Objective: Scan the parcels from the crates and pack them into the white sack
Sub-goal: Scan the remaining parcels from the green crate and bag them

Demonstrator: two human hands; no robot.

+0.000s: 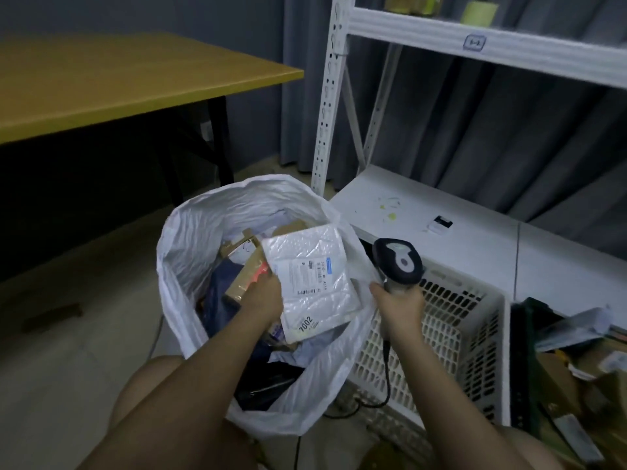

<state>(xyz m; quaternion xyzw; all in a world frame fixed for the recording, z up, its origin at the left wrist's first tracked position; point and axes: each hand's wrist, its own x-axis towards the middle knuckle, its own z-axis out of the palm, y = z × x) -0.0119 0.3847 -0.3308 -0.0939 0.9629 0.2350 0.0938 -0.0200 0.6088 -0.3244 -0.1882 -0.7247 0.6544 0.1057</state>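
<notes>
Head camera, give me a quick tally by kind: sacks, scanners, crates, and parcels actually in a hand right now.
White sack: 1
Handheld scanner, gripped by the right hand: 1
Crates: 2, one white crate, one dark crate
White bubble mailer, held by the left hand over the sack: 1
Total: 5

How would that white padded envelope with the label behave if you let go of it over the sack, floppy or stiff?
The white padded envelope shows quilted bubble texture and looks flat, so it is probably light and bends a little. Its glossy skin may be slippery; the left hand holds it at one edge. Dropped, it would likely slide flat onto the parcels in the white sack.
</notes>
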